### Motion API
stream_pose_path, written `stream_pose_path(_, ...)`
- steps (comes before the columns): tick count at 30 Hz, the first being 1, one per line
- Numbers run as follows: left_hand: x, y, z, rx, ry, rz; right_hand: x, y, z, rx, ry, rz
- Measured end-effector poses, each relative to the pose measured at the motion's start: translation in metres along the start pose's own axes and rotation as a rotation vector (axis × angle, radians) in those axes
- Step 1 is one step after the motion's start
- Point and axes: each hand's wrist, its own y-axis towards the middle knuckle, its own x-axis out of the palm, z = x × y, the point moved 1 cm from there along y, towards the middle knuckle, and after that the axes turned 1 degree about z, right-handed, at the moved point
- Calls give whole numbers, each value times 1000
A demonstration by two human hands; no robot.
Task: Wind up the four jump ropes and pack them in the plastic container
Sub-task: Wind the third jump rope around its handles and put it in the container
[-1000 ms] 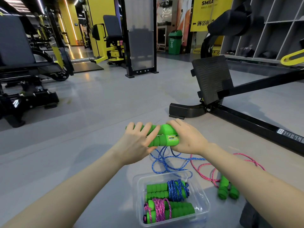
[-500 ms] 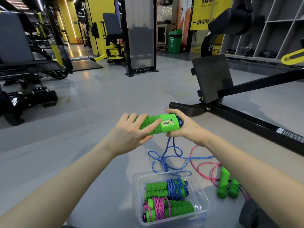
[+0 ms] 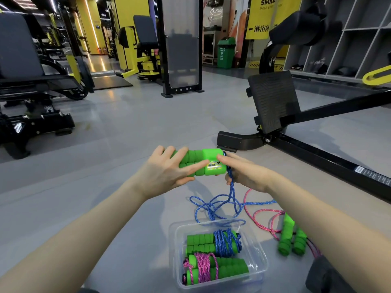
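Pair of ribbed green foam handles (image 3: 197,166), raised beyond the clear plastic container (image 3: 263,262), clamped between flattened fingers and thumb of the left hand (image 3: 167,175); lower fingers of the right hand (image 3: 245,175) curl round their blue braided cord (image 3: 232,188), which trails in loops just behind the container.

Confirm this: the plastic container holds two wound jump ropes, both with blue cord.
Wrong on the colour. In the head view the plastic container holds two wound jump ropes: one blue-cord rope and one pink-cord rope.
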Motion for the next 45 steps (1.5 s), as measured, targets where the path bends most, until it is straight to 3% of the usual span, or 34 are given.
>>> stream_pose_path(3, 1, 3, 4, -57, -14, -2, 21, 11, 1, -43, 129, 255)
stream_pose_path(6, 1, 2, 5, -97, -47, 1, 31, 14, -3, -114, 298, 345)
stream_pose_path(16, -2, 3, 5, -118, -84, 34, 27, 7, -7, -204, 368, 266)
stream_pose_path(23, -1, 2, 7, -95, -25, 87, 40, 10, -8, -174, 443, 414)
stream_pose_path(31, -2, 7, 19, -86, 54, 78, 34, 10, -7, -158, 468, 415)
stream_pose_path(38, -6, 6, 17, 13, -42, 65, 24, 14, -1, -134, 456, 402)
stream_pose_path(45, 4, 2, 25, 8, 85, 13, 17, 15, 3, -103, 479, 411)
